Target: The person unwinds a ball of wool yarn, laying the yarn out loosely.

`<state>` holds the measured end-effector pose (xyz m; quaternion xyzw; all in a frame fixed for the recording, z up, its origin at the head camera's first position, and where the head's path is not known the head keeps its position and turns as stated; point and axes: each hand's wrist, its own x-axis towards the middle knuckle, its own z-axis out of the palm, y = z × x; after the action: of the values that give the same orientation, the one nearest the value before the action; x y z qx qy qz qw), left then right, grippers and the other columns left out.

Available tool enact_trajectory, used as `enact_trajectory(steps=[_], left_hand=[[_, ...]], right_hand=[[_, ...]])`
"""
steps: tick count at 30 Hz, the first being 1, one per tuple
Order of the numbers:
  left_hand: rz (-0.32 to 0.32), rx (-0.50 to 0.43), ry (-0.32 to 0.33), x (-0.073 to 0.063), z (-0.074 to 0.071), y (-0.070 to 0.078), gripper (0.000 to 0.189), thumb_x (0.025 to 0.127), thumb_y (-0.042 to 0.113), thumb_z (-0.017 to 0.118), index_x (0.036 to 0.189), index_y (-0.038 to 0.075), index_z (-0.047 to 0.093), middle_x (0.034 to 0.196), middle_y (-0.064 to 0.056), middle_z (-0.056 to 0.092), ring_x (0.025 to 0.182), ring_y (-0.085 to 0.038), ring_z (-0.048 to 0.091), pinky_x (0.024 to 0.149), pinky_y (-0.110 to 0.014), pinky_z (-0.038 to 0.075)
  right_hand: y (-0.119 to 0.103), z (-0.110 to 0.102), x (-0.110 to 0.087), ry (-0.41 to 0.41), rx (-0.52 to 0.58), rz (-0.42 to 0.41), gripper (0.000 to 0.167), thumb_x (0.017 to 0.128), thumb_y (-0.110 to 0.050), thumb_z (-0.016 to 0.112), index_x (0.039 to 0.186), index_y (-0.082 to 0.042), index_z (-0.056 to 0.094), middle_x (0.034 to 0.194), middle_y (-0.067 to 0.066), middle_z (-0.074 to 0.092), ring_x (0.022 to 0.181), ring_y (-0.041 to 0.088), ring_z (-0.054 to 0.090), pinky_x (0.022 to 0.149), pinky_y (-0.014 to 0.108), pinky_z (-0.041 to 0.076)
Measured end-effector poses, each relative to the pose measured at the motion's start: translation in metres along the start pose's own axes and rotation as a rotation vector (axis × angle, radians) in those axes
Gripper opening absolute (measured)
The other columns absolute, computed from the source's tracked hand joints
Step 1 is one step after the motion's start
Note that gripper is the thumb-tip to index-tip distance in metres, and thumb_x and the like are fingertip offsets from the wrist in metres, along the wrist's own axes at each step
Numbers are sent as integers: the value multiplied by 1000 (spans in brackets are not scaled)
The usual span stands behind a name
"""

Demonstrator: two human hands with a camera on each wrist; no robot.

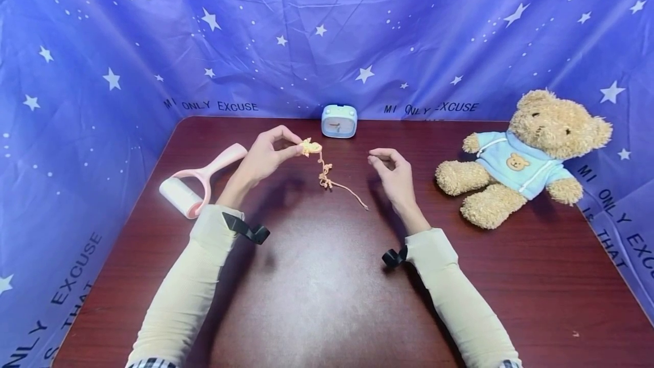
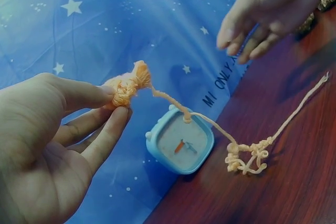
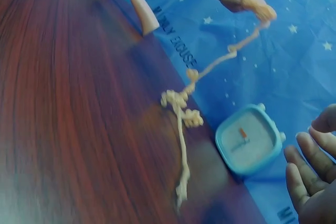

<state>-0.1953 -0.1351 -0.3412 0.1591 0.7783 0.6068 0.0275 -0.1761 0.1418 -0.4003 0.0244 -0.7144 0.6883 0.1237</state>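
My left hand [image 1: 265,155] pinches a small yellow-orange crocheted piece [image 1: 309,147] between thumb and fingertips above the table. From it hangs a thin cord [image 1: 349,191] in the same yarn, with a knotted, looped cluster [image 2: 247,158] partway along. The cord's frayed tip [image 3: 181,195] dangles free in the right wrist view. To the right of the cord, my right hand [image 1: 394,178] is raised with loosely bent fingers and holds nothing. In the left wrist view its fingers point toward the cord, apart from it.
A blue alarm clock [image 1: 339,122] stands at the table's back edge, beyond the hands. Left of my left forearm lies a pink-handled lint roller [image 1: 179,196]. A teddy bear [image 1: 521,158] in a blue shirt sits at the right. Behind the table [image 1: 327,300] hangs a starry blue cloth [image 1: 286,67].
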Motion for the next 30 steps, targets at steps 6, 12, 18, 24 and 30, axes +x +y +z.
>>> enact_trajectory(steps=[6, 12, 18, 24, 30], left_hand=[[-3, -5, -3, 0, 2, 1, 19, 88, 6, 67, 102, -4, 60, 93, -10, 66, 83, -10, 65, 84, -33, 57], [-12, -6, -4, 0, 4, -1, 20, 88, 6, 67, 103, -5, 60, 93, -13, 65, 83, -12, 65, 81, -29, 57], [-17, -16, -10, 0, 6, -2, 21, 88, 6, 67, 104, -6, 59, 97, -17, 66, 86, -15, 65, 81, -26, 56], [-20, -8, -8, -1, 5, -1, 19, 88, 5, 67, 103, -4, 60, 97, -16, 66, 85, -11, 65, 83, -31, 57], [-5, -7, 7, 0, 4, 0, 18, 88, 5, 67, 102, -4, 61, 96, -15, 66, 84, -11, 65, 84, -33, 57]], right_hand=[[-23, 25, -5, -107, 4, 4, 24, 88, -2, 65, 110, 9, 62, 103, 24, 66, 84, 6, 63, 76, 14, 49], [-38, 48, -9, -206, -8, -40, 25, 90, 0, 62, 112, 12, 61, 108, 31, 62, 90, 16, 62, 81, 18, 50], [-35, 62, -7, -322, 12, -47, 27, 91, 2, 60, 116, 11, 59, 108, 33, 62, 100, 40, 60, 82, 16, 52], [-30, 70, -5, -361, -50, -41, 28, 91, -3, 61, 118, 5, 61, 109, 27, 64, 97, 35, 62, 78, 21, 54], [-28, 69, -5, -340, -43, -51, 20, 92, -7, 61, 107, 6, 65, 93, 29, 66, 89, 44, 63, 68, 24, 56]])
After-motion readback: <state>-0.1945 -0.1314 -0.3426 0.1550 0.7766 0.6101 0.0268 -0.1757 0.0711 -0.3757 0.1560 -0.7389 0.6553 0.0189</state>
